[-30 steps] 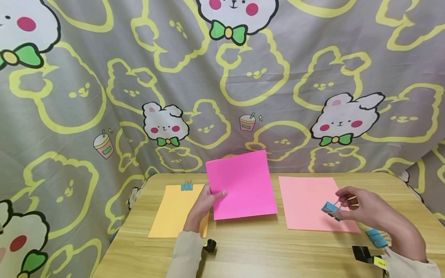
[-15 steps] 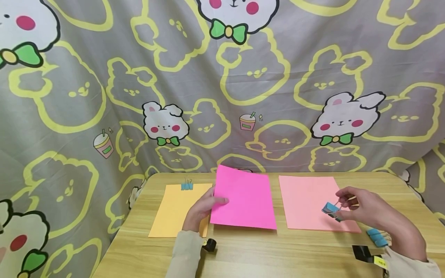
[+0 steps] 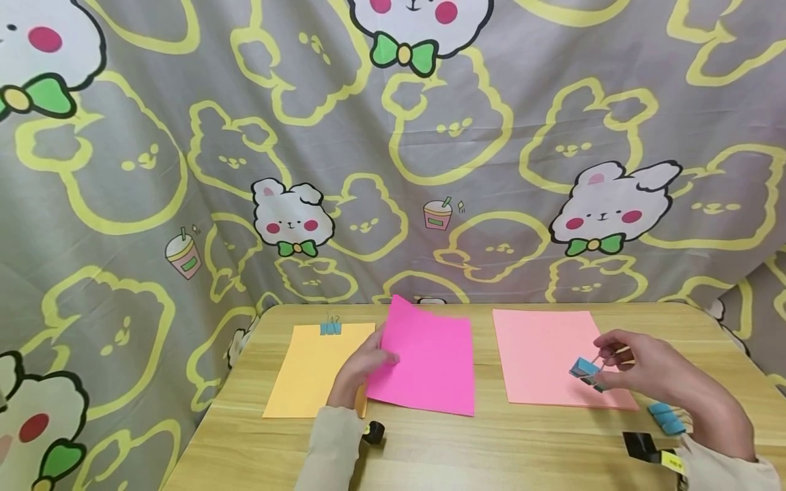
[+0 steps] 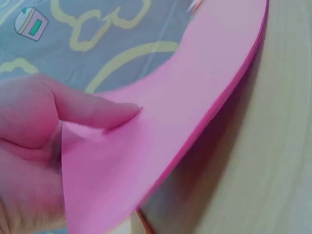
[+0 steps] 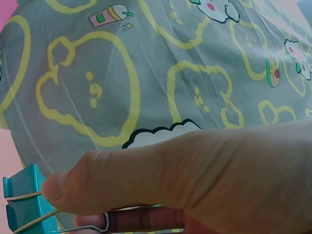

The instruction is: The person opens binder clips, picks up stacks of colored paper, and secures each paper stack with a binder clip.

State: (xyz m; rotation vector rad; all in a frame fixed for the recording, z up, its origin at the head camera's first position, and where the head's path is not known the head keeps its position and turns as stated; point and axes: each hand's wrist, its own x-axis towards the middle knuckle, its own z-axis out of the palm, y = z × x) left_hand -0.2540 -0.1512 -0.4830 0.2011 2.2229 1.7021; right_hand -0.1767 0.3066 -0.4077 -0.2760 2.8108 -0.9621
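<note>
My left hand [image 3: 367, 361] pinches the left edge of a bright magenta stack of paper [image 3: 430, 365], thumb on top. The stack bows upward at its far left corner, and in the left wrist view its bent edge [image 4: 195, 134] arches over the table. My right hand [image 3: 638, 365] pinches a teal binder clip [image 3: 586, 372] by its wire handles, above the right part of a light pink paper stack [image 3: 546, 354]. Up close, the clip [image 5: 30, 200] sits at the thumb tip. A yellow-orange paper stack [image 3: 313, 368] lies left, partly under my left hand, with a teal binder clip [image 3: 330, 329] on its far edge.
Another teal binder clip [image 3: 666, 419] lies on the wooden table [image 3: 491, 450] beside my right wrist. A grey curtain [image 3: 368, 150] with cartoon rabbits hangs right behind the table's far edge.
The magenta stack has come down from a raised, tilted pose to lie flatter and nearer the table, shifting slightly left. My right hand with its binder clip has hardly moved.
</note>
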